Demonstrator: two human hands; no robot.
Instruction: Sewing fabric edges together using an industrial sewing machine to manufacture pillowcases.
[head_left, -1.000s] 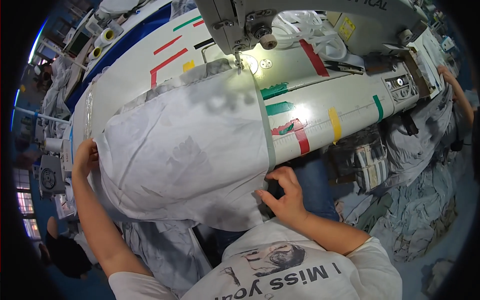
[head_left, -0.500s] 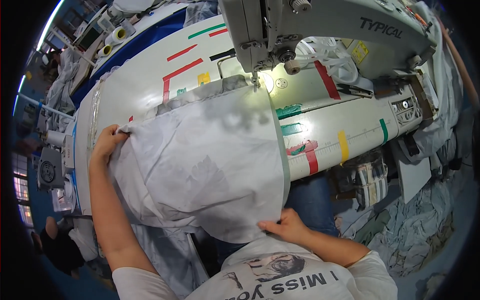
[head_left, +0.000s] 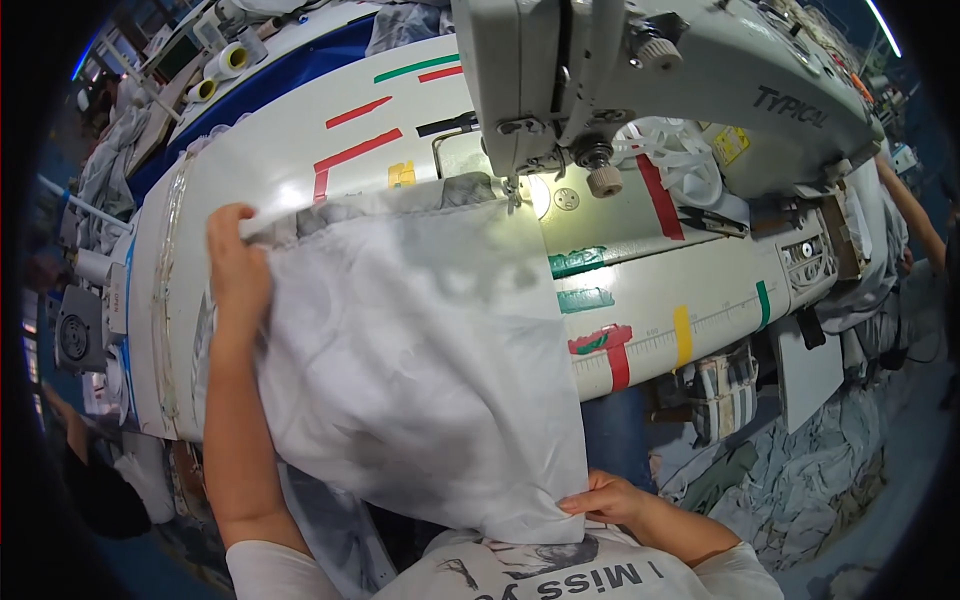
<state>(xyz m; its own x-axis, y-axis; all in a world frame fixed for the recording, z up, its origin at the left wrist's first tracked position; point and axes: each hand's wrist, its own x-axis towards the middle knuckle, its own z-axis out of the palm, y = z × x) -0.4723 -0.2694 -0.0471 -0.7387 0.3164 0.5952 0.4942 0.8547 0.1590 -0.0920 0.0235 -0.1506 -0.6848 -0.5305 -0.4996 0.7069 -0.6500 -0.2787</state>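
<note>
A white cloth [head_left: 400, 330] with grey leaf-like patches spreads over the near part of the sewing bed and hangs toward my lap. Its top edge, beside a grey patterned strip [head_left: 400, 200], runs to the needle and presser foot [head_left: 512, 192] of a sewing machine [head_left: 545, 90]. My left hand [head_left: 238, 265], a little blurred, is closed on the cloth's upper left corner. Down near my shirt, my right hand [head_left: 608, 498] pinches the cloth's lower right edge between thumb and fingers. The cloth is stretched between the two hands and the needle.
Coloured tape marks and a ruler strip [head_left: 700, 325] lie on the white table [head_left: 250, 160]. Right of the needle sit dark snips [head_left: 712, 222] and coiled white tape [head_left: 690, 170]. Heaped grey fabric [head_left: 770, 490] covers the floor at right. Another person's arm [head_left: 912, 215] shows at far right.
My left hand has moved up and slightly right with the cloth's corner. My right hand has drawn its edge lower and a little right. The cloth looks straighter, and the view has shifted.
</note>
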